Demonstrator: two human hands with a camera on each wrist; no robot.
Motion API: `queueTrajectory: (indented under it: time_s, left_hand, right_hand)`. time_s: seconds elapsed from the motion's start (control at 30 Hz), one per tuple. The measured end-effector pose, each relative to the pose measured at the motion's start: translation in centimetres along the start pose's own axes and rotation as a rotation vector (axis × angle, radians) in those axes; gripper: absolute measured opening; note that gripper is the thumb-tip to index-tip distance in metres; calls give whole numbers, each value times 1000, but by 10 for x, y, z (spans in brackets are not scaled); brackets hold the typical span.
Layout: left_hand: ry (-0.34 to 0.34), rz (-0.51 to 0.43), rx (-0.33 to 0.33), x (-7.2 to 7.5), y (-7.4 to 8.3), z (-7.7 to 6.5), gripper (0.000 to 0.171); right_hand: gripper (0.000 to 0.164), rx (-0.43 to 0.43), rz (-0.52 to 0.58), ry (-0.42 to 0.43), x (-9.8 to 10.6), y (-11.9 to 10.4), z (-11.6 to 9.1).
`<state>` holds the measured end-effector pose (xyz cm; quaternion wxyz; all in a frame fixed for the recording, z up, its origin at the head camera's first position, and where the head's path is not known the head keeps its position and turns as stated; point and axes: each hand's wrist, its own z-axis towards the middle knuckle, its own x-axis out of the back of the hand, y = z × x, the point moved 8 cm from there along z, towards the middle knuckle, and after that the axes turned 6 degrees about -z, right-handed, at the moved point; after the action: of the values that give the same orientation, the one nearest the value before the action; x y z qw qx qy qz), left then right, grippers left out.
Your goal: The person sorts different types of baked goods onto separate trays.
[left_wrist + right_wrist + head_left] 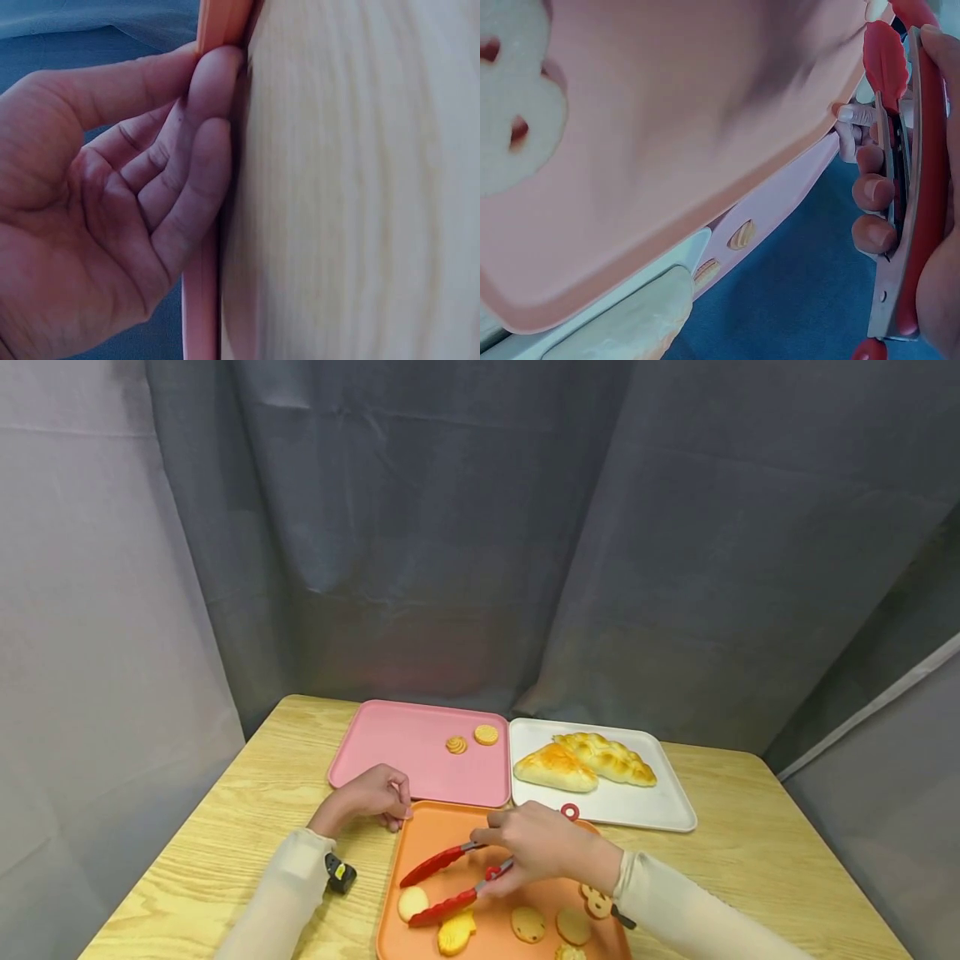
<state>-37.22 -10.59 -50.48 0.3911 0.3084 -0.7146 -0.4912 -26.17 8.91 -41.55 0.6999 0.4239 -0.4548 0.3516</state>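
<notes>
My left hand (375,793) holds the far left corner of the orange tray (422,839); in the left wrist view, the thumb is on the tray's rim (223,22) with curled fingers against it. Red-tipped tongs (444,907) are gripped in my right hand (536,843) above that tray. Their arms stand apart. A pale round cookie (412,904) lies by the tips, partly overlapped by the lower one. Close to that tip is a yellow fish-shaped cookie (456,933). In the right wrist view, my fingers (874,234) wrap the tongs' metal handle (928,195).
More cookies lie on the orange tray, including a round one with small holes (528,925) and a face-shaped one (597,902). Behind, a pink tray (405,752) carries two small cookies. A white tray (652,810) bears two breads (555,768). Grey curtains (420,527) enclose the wooden table (750,835).
</notes>
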Motion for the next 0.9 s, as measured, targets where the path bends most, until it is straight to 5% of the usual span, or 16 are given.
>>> queueTrajectory:
  time_s: [0.63,0.9]
  left_hand:
    - [14,30,6,1,-1,0,8]
    - [14,22,16,2,-3,0,9]
  right_hand:
    - [49,-14,-17,32,0,4,-3]
    - [49,-89,21,42,8,15,-7]
